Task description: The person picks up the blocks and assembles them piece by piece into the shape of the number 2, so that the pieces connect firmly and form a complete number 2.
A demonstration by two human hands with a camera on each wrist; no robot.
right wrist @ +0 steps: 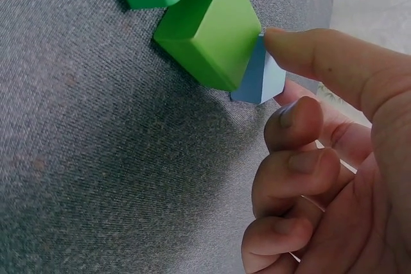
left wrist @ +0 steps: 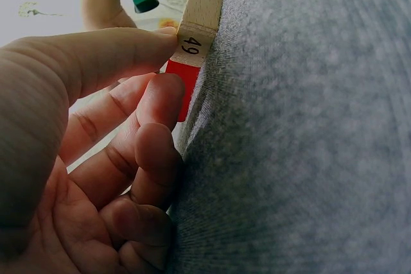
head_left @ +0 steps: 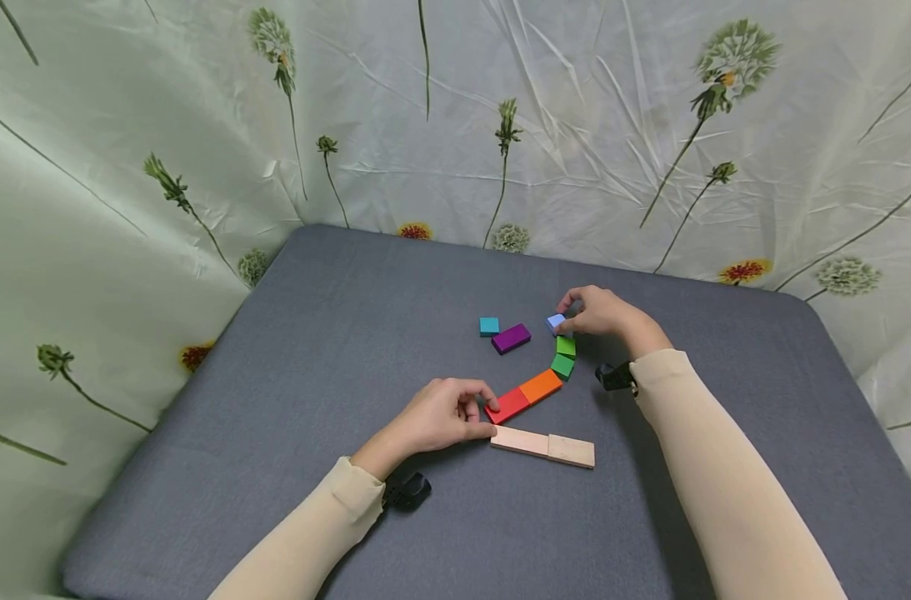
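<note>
Beyond the far end of a curved row of blocks on the grey fabric-covered tabletop (head_left: 335,333), the right hand (head_left: 603,314) pinches a light blue block (head_left: 555,323) between thumb and index finger, its other fingers loosely curled. The light blue block lies at the fingertips, just beside the bright green block (head_left: 566,346); whether the two touch cannot be determined. Next in the row, toward the person, come the dark green block (head_left: 563,367), the orange block (head_left: 542,386) and the red block (head_left: 509,406), the last two end to end. At the near end, the left hand (head_left: 437,414) is partly open with fingers bent; its thumb touches the end of the left wooden block (head_left: 521,442), which bears black characters, and its index fingertip is at the red block. No firm grip is evident there. The right wooden block (head_left: 572,451) adjoins the left one. Left of the light blue block lie a purple block (head_left: 511,338) and a teal block (head_left: 488,327), near each other. Behind hangs a floral sheet (head_left: 560,167).
</note>
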